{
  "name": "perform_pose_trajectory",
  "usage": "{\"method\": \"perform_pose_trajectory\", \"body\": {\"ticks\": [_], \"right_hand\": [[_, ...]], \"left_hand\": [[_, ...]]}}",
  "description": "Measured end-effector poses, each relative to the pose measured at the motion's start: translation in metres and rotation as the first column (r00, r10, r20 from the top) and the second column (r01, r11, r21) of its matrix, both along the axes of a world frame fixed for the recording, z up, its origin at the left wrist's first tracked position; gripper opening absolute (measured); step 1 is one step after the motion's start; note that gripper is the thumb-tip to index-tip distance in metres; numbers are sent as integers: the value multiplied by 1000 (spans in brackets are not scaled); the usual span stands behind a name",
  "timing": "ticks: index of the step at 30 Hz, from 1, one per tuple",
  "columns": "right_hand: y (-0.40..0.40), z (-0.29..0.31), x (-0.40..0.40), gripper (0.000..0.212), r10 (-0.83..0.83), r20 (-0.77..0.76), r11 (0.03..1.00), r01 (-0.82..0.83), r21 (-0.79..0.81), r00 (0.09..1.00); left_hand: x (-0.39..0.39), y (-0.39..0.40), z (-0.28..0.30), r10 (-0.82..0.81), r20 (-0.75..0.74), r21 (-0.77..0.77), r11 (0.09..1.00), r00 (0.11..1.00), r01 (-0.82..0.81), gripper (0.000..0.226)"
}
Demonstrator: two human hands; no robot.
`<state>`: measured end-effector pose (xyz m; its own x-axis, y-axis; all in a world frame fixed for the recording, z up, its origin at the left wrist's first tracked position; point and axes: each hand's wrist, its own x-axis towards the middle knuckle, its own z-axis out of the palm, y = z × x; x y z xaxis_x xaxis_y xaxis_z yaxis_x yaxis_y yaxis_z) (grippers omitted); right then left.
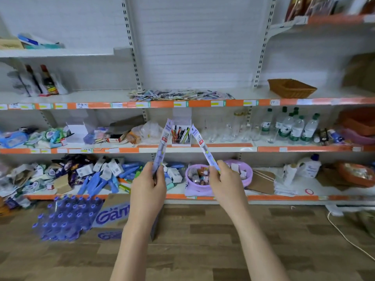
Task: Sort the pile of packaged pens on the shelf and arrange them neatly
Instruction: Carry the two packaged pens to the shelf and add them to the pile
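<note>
Left hand (149,185) gripping my one packaged pen (161,148), right hand (225,183) pinching another pack (204,148), pen pile (180,94) on shelf (203,103) above

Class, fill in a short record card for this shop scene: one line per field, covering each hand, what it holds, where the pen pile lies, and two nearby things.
left hand: left hand grips left pen pack by its lower end
right hand: right hand pinches right pen pack by its lower end
pack position: both raised in front of the shelves, tops apart
pen pile: pile of packaged pens lies flat on the upper orange-edged shelf
nearby: wicker basket right of the pile; clear pen holder one shelf below
</note>
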<state>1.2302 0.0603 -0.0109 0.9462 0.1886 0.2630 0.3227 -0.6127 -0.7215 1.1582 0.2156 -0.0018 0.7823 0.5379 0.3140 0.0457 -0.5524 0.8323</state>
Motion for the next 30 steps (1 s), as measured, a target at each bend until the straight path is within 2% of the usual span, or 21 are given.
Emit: {"method": "perform_pose_trajectory", "body": {"ticks": [11,15,22,30], "right_hand": [[19,-15,151,16,-7,-100,1000,4,-31,995],[37,-11,214,11,-46,-72,996,41,-78,996],[76,9,326,17,-48,10,999,48,-19,999],[63,-7,421,13,-94,-34,995,93,-24,995]], "left_hand": [[152,27,-19,19,-52,-35,999,998,-21,26],[226,50,-19,-17,-47,-33,999,999,16,23],[352,91,1,-54,25,2,999,998,54,25],[451,80,-15,-104,-47,-8,995,993,104,26]]}}
